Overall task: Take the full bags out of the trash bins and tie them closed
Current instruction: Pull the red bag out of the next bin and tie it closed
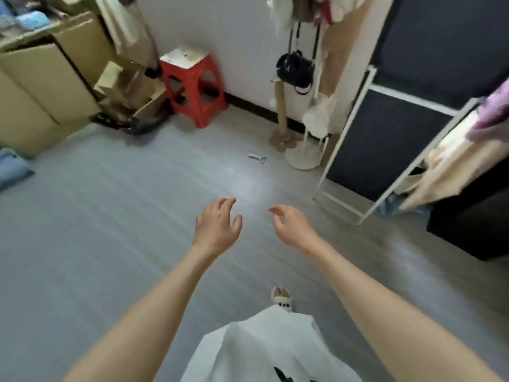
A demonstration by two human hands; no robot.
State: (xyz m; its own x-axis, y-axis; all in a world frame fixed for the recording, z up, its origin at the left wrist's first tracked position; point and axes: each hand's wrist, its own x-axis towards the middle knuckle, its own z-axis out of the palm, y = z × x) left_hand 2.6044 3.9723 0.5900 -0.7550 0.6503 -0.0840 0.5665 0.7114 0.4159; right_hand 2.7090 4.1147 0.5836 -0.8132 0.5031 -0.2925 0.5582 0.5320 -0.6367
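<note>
1. Hands first: the left hand (217, 227) is stretched out over the grey floor (110, 216) just left of centre, palm down, fingers spread and relaxed, holding nothing.
2. Just beside it at 3 o'clock, the right hand (292, 226) is turned edge-on, fingers loosely curved with a gap to the thumb, also holding nothing; the two hands are apart.
3. Trash bins and full bags cannot be made out anywhere in view, so their place, long axis and heading cannot be told.
4. Cardboard boxes (46, 78) stand at 10 o'clock, one open-topped with blue items inside (too blurred to identify).
5. A red plastic stool (192, 86) stands against the wall at 12 o'clock, with paper on its seat.
6. A black bag (296, 70) hangs from a white stand (303, 158) at 1 o'clock.
7. At 3 o'clock a white-framed rack (347, 133) carries cream and purple cloth.
8. A small pale scrap (257, 158) lies on the floor near the stand's base.
</note>
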